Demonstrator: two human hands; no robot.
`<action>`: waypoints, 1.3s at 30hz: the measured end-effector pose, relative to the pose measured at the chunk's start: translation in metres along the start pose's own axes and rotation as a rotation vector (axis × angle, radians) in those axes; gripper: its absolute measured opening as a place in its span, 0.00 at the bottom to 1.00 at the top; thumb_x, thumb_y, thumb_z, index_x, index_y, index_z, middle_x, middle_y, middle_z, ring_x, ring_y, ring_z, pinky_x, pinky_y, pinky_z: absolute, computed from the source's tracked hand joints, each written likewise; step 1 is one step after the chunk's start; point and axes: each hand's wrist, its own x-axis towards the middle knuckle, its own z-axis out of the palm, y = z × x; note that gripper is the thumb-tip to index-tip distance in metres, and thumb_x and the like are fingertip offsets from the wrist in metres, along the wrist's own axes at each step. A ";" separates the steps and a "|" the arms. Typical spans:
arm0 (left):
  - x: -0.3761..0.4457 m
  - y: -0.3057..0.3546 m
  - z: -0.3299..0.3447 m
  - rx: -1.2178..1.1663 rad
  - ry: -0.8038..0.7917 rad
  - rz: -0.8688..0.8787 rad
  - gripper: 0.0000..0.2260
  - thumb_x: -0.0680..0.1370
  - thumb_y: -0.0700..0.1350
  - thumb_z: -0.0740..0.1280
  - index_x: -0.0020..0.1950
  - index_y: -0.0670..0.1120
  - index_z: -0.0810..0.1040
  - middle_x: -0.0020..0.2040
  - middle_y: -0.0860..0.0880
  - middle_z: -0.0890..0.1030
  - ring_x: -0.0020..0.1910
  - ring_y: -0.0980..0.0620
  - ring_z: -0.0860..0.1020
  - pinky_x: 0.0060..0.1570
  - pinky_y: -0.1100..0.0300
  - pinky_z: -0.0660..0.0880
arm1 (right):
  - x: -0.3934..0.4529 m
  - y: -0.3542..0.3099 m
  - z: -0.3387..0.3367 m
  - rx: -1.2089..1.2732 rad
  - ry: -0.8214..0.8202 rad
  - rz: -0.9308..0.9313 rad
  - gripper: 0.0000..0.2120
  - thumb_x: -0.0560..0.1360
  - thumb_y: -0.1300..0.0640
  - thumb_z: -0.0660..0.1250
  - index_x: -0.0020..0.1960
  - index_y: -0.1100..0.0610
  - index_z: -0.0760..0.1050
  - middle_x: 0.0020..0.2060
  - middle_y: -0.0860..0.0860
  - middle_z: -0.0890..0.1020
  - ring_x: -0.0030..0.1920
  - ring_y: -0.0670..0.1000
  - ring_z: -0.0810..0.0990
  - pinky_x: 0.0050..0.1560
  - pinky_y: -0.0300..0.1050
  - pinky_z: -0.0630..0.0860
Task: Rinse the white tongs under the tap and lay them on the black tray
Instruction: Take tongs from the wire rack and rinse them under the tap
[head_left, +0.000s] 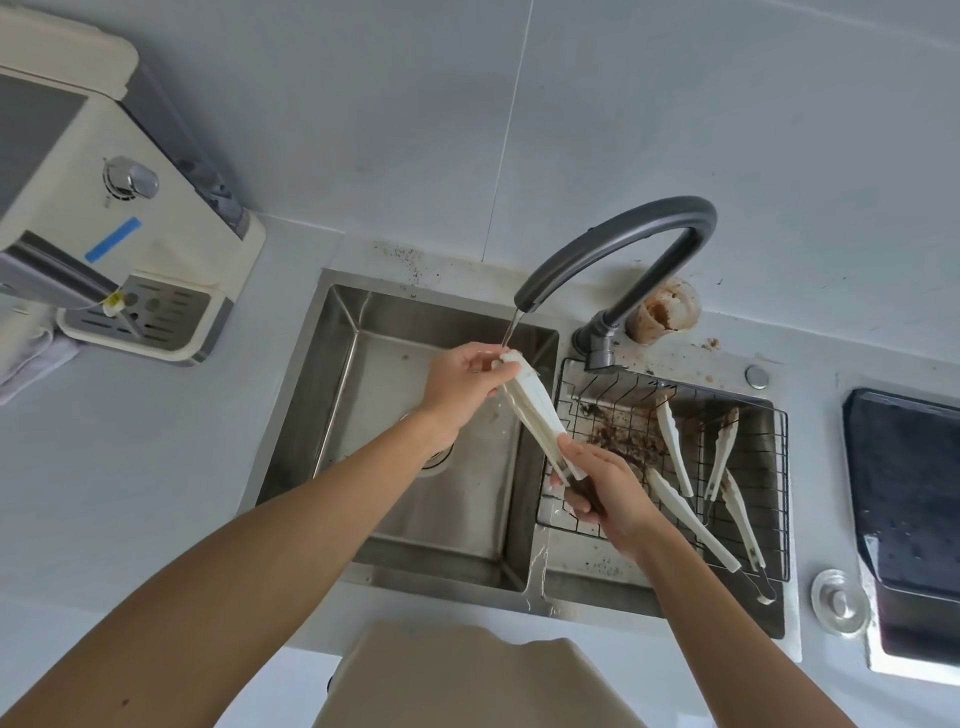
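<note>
Over the steel sink (332, 374), the left hand (457, 387) pinches the white tongs' (532, 410) tip under the tap (613, 249) so water washes it, while the right hand (605, 483) grips the handle end.

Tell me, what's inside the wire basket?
The wire basket holds three more white tongs and brown crumbs. The right hand covers its near corner.

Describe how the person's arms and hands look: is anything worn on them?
Both forearms are bare up to the frame edge, with no sleeves in view. The left hand and the right hand wear no gloves. No rings, watch or bracelet show on the fingers or wrists. A small dark spot marks the left forearm.
</note>
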 end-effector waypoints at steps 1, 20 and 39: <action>0.001 0.001 -0.001 -0.010 0.008 -0.002 0.08 0.77 0.41 0.76 0.56 0.45 0.86 0.52 0.47 0.86 0.51 0.53 0.83 0.51 0.61 0.84 | 0.001 -0.001 0.000 0.011 -0.011 -0.003 0.18 0.81 0.45 0.69 0.56 0.61 0.77 0.40 0.58 0.78 0.28 0.49 0.63 0.27 0.40 0.55; -0.002 0.008 -0.005 -0.144 -0.041 -0.050 0.13 0.86 0.51 0.62 0.61 0.51 0.85 0.48 0.45 0.84 0.54 0.40 0.83 0.62 0.48 0.80 | 0.008 -0.013 0.001 -0.014 -0.129 0.008 0.22 0.81 0.39 0.65 0.48 0.60 0.76 0.37 0.54 0.76 0.28 0.47 0.60 0.26 0.41 0.52; 0.007 0.022 0.006 -0.121 0.061 -0.046 0.09 0.82 0.45 0.71 0.53 0.41 0.86 0.49 0.44 0.88 0.56 0.44 0.85 0.54 0.50 0.84 | 0.007 -0.008 0.004 -0.156 0.161 -0.212 0.12 0.80 0.48 0.73 0.45 0.56 0.78 0.37 0.54 0.72 0.28 0.46 0.62 0.27 0.40 0.59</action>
